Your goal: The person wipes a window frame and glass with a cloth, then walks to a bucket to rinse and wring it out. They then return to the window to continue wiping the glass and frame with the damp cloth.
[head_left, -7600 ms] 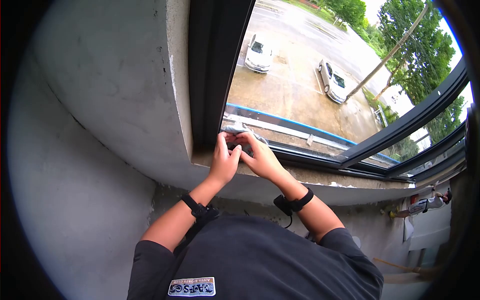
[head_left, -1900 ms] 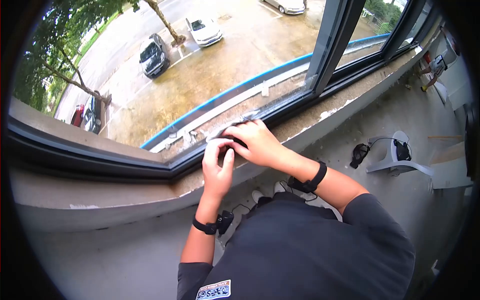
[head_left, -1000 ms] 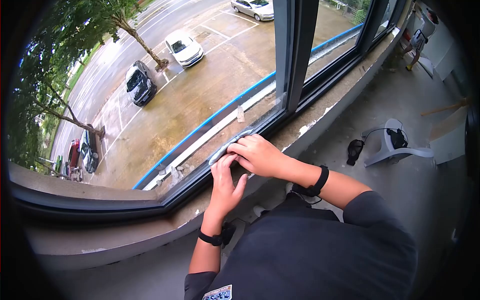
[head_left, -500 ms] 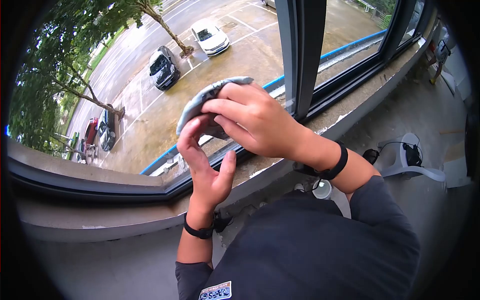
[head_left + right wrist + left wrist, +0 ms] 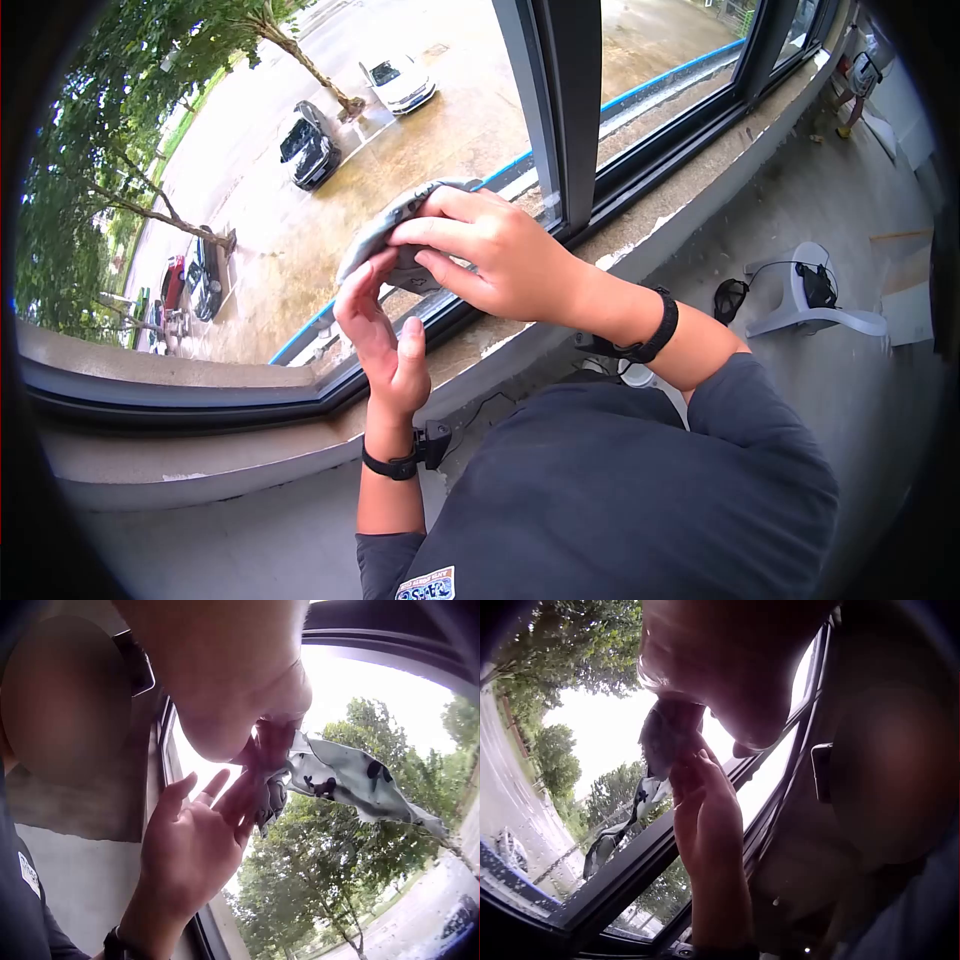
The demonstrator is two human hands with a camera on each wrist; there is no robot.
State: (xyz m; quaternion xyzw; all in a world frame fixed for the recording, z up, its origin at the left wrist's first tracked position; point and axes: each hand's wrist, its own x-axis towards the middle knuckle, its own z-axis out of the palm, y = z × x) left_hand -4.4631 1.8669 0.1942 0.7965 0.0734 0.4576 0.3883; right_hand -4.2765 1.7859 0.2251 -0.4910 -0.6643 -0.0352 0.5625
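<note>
A light grey-green cloth [image 5: 376,232] with dark printed shapes is spread along the window pane [image 5: 250,265] in the head view. My right hand [image 5: 492,252] has bent fingers on it and grips a bunched part. At the cloth's lower left end, my left hand [image 5: 385,345] touches it with fairly straight fingers, thumb held apart. A loose length of the cloth [image 5: 349,776] reaches out to the side in the right wrist view. In the left wrist view, the right hand [image 5: 709,817] is at the bunched cloth [image 5: 654,746], whose tail [image 5: 622,825] hangs down. The hands hide part of it.
A dark upright window frame [image 5: 558,110] stands right of my hands. Below the glass runs a rough sill [image 5: 640,235] with chipped edges. A light plastic stool [image 5: 810,300] with black gear and a white bucket [image 5: 636,373] are on the floor. Another person [image 5: 858,85] is at far right.
The view has swung from a window corner along the pane. Both hands and the cloth have risen from the bottom of the glass, then shifted slightly left over the last half second.
</note>
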